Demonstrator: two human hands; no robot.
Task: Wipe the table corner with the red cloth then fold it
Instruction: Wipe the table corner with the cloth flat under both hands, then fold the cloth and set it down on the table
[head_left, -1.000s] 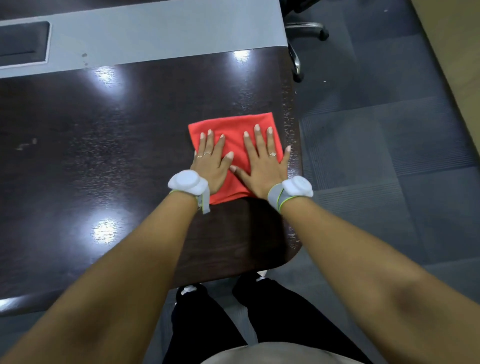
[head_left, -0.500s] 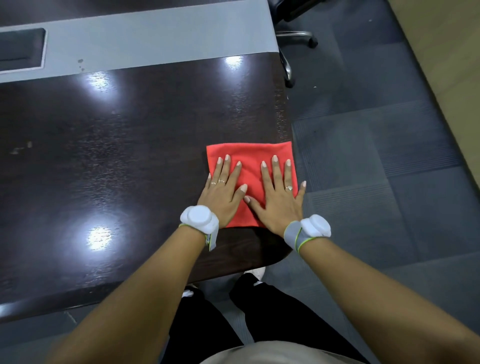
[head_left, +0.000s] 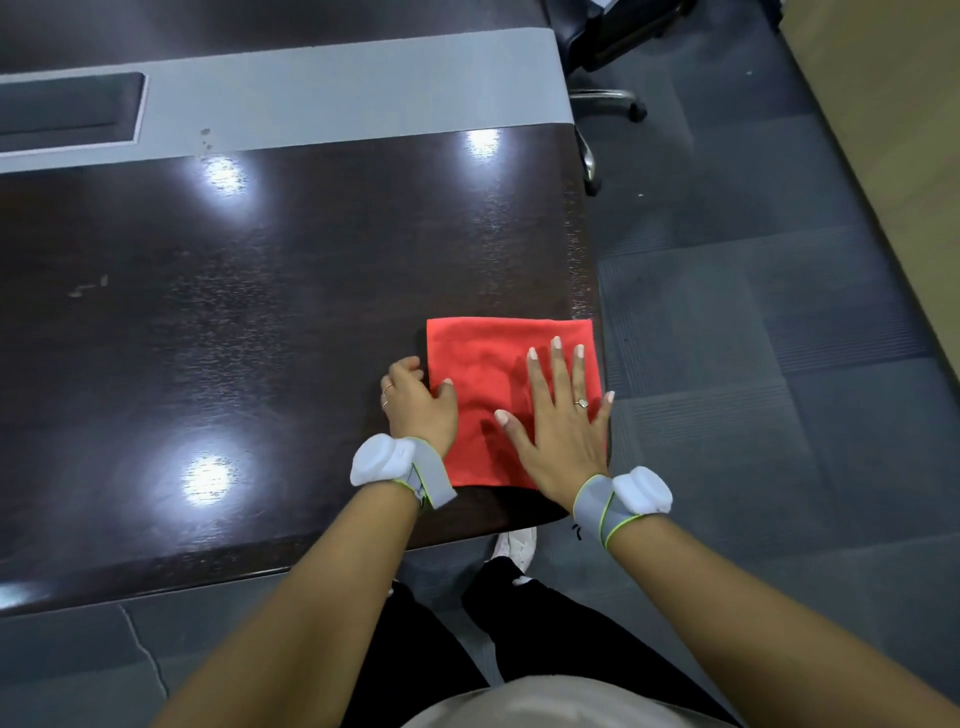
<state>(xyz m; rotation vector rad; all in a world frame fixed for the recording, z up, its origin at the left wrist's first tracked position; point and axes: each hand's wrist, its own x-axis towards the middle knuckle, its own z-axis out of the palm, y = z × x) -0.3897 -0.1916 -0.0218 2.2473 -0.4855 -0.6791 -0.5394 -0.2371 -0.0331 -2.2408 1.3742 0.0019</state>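
The red cloth (head_left: 488, 374) lies flat as a square on the near right corner of the dark glossy table (head_left: 291, 291), its right edge at the table's edge. My right hand (head_left: 558, 426) presses flat on the cloth's right half, fingers spread. At the cloth's left edge, my left hand (head_left: 418, 402) has its fingers curled beside the cloth and its thumb on top of the edge. Both wrists wear white bands.
A grey strip (head_left: 332, 98) with a dark inset panel (head_left: 67, 106) runs across the far side of the table. An office chair base (head_left: 605, 98) stands past the far right corner. Grey carpet (head_left: 753, 338) lies to the right; my legs stand below the table's corner.
Both hands slid the cloth toward me to the table's near right corner. My left hand left the top of the cloth and curled at its left edge.
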